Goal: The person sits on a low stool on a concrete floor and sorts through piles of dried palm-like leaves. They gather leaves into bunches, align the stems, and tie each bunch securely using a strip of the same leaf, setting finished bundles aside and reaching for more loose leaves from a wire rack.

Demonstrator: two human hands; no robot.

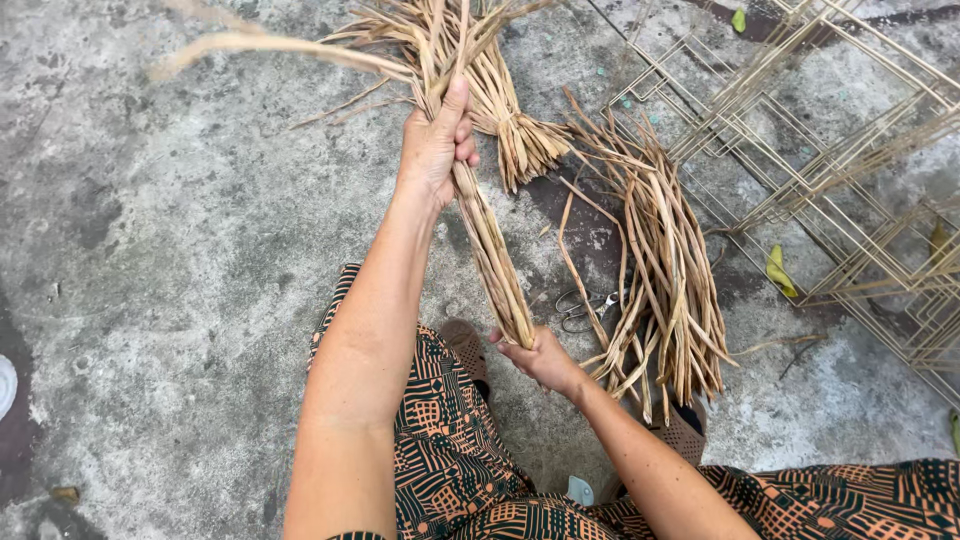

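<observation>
My left hand (436, 140) is raised and closed around the upper part of a braided rope of dry tan plant fibre (497, 262). Loose fibre ends (300, 45) fan out above that hand. My right hand (540, 358) grips the braid's lower end near my knees. The braid runs taut and diagonal between both hands.
A loose bundle of dry fibre strands (660, 270) lies on the concrete floor (180, 250) to the right, another tied bundle (520, 130) behind the braid. Scissors (585, 308) lie beside the strands. Stacked wire frames (840, 150) fill the upper right. My patterned trousers (450, 440) and sandals (466, 345) are below.
</observation>
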